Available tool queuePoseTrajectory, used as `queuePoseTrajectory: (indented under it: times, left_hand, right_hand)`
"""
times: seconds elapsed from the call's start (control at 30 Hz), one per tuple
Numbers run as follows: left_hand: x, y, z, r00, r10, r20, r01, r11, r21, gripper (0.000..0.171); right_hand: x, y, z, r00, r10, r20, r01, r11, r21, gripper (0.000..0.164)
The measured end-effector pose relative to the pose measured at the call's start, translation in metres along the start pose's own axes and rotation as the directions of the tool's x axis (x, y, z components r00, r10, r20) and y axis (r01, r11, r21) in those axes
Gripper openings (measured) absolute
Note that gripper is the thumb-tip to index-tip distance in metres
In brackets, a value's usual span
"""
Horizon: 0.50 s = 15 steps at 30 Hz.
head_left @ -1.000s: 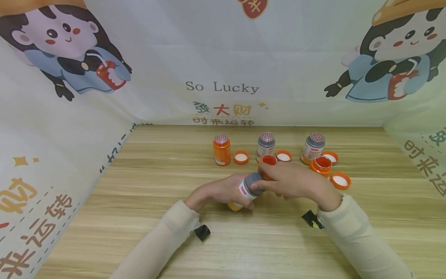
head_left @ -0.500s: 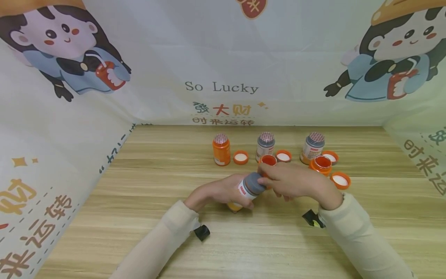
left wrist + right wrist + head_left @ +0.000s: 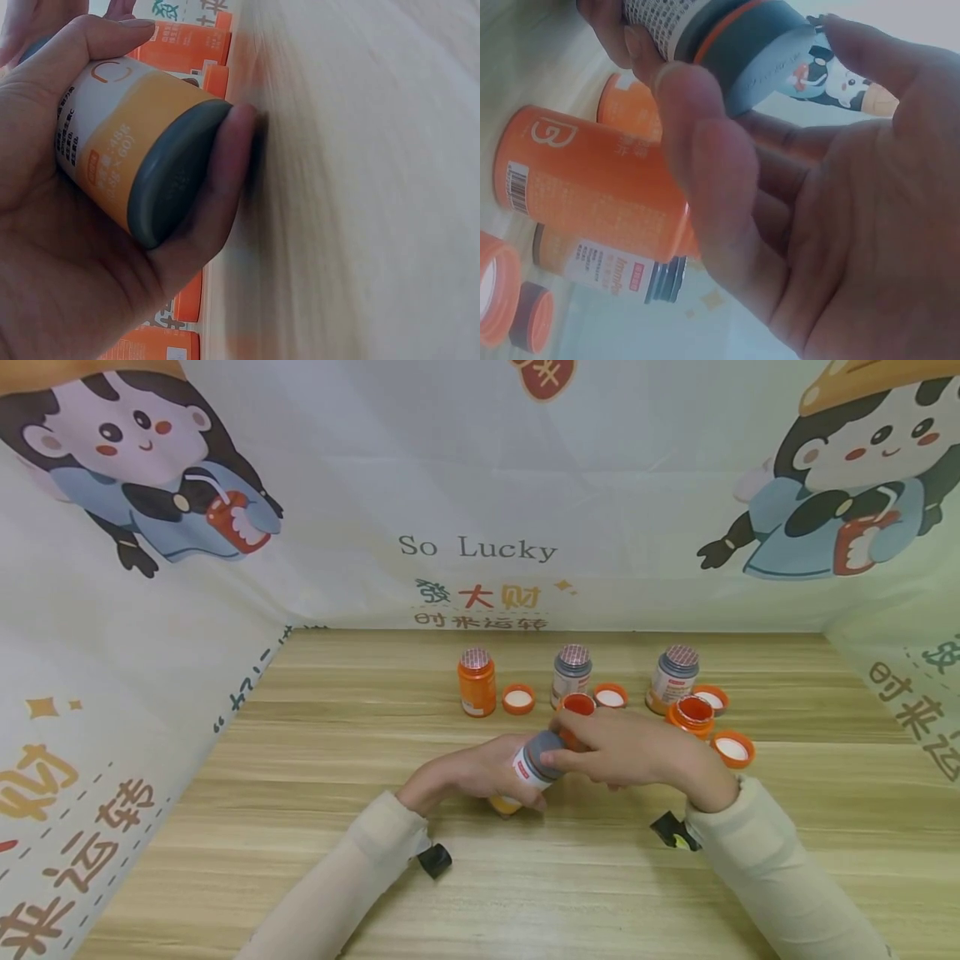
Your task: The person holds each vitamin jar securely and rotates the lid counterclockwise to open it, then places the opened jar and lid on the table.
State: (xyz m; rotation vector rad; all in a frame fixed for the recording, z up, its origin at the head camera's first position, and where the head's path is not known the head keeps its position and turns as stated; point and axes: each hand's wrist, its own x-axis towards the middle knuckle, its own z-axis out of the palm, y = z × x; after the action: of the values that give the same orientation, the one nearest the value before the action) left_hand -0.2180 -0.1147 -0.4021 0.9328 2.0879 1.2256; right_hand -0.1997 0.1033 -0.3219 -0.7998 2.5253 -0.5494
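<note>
My left hand (image 3: pixel 480 766) grips a tilted supplement bottle (image 3: pixel 127 135) with a white and yellow-orange label and dark grey base, held just above the wooden table. Its grey cap (image 3: pixel 542 747) points up and right, toward my right hand (image 3: pixel 630 747). The right thumb and fingers pinch the cap from opposite sides, the thumb at its rim in the right wrist view. The cap sits on the bottle's neck, an orange ring showing beneath it. Just behind the right hand stands an uncapped orange bottle (image 3: pixel 577 703), partly hidden by the fingers.
Farther back stand an orange bottle (image 3: pixel 477 685) and two grey-necked bottles (image 3: pixel 573 672) (image 3: pixel 674 681) with patterned seals. An orange bottle (image 3: pixel 690 714) without its cap is at right. Several upturned caps lie among them, including a cap (image 3: pixel 518 698) and another cap (image 3: pixel 732 749).
The right thumb and fingers have shifted right along the cap, then back left to about where they were. The left hand and its bottle have hardly moved.
</note>
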Motion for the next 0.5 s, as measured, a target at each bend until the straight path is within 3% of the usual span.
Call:
queuePoseTrajectory:
  times: [0.23, 0.5]
  left_hand:
    - [0.0009, 0.0016, 0.0000, 1.000, 0.010, -0.014, -0.009, 0.999, 0.032, 0.045]
    - [0.0012, -0.0004, -0.0004, 1.000, 0.012, -0.007, -0.012, 1.000, 0.018, 0.046]
  right_hand:
    - [-0.0010, -0.0038, -0.0004, 0.993, 0.006, -0.120, -0.019, 0.994, -0.108, 0.049]
    - [-0.0019, -0.0035, -0.0007, 0.995, 0.006, -0.100, -0.014, 0.996, -0.084, 0.053]
